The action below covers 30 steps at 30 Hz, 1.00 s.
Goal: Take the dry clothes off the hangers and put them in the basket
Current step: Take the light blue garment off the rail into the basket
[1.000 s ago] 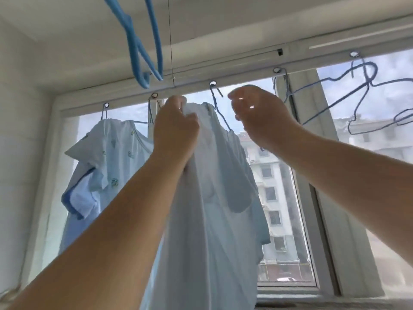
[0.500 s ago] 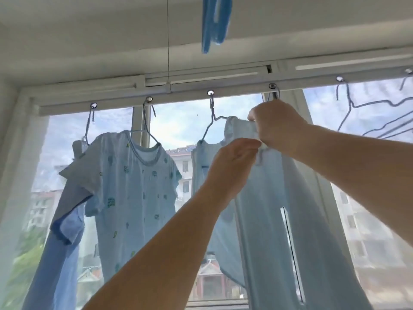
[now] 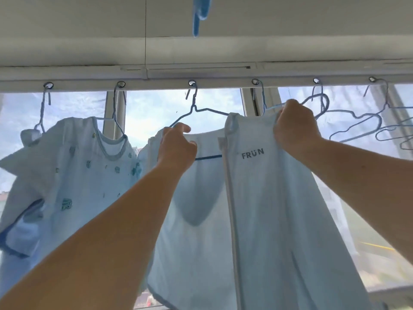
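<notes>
Both hands raised to window rail; left hand (image 3: 176,146) and right hand (image 3: 295,124) each clutch top of pale blue garment (image 3: 257,198), partly on wire hanger (image 3: 201,111); printed shirt (image 3: 89,171) left hanging; empty hangers (image 3: 357,124) right; basket unseen

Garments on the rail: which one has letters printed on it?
The pale blue garment gripped by the right hand; it reads FRUN, while the left shirt has small motifs.
</notes>
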### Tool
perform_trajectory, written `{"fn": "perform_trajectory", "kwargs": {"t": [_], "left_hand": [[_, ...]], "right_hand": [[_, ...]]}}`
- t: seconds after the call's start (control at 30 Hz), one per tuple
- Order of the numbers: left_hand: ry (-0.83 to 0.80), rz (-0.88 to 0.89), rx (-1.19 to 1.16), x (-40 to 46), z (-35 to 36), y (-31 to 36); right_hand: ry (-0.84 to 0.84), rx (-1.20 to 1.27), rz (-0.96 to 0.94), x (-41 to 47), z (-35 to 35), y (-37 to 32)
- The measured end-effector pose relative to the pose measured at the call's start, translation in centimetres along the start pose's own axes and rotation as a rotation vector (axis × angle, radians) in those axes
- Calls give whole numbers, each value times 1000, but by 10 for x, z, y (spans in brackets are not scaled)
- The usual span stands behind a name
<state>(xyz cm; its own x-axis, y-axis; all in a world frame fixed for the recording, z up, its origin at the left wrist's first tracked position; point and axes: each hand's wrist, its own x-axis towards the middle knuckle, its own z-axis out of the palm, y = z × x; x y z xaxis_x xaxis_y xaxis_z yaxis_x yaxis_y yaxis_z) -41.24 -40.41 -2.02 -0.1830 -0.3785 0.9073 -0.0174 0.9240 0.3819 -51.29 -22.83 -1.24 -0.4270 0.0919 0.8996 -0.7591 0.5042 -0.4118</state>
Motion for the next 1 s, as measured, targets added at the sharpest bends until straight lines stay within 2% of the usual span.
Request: {"fn": "perform_trajectory", "kwargs": {"t": [0.17,0.27,0.33,0.37,0.43,0.5,0.57,0.63,0.67,0.83,0.93,1.0], "left_hand": [[22,-74,60,9,3,-14],[0,-145,77,14,4,-23],[-10,-170,69,17,6,-27],[3,-156,52,17,9,-26],[68,-46,-12,13,17,-15],[69,102,-92,3,31,7],[-59,158,-194,-8,50,33],[-190,103,-331,-13,63,53],[-206,68,-375,-13,69,60],[-126,-23,-436,-8,85,68],[-134,-53,-505,-6,88,68],[-173,-79,-555,-3,89,64]], "right_hand": [[-87,363,323,-6,3,11],[-213,145,282,-21,-2,11],[-205,-12,231,-21,-1,18],[-207,100,235,-21,4,24],[-137,505,432,-20,10,30],[-56,520,381,-21,18,36],[-69,367,269,-21,28,43],[-66,258,169,-23,32,43],[-48,220,126,-23,32,43],[4,-32,-87,-22,31,29],[-86,-149,-216,-25,33,14],[-146,-202,-230,-25,38,9]]}}
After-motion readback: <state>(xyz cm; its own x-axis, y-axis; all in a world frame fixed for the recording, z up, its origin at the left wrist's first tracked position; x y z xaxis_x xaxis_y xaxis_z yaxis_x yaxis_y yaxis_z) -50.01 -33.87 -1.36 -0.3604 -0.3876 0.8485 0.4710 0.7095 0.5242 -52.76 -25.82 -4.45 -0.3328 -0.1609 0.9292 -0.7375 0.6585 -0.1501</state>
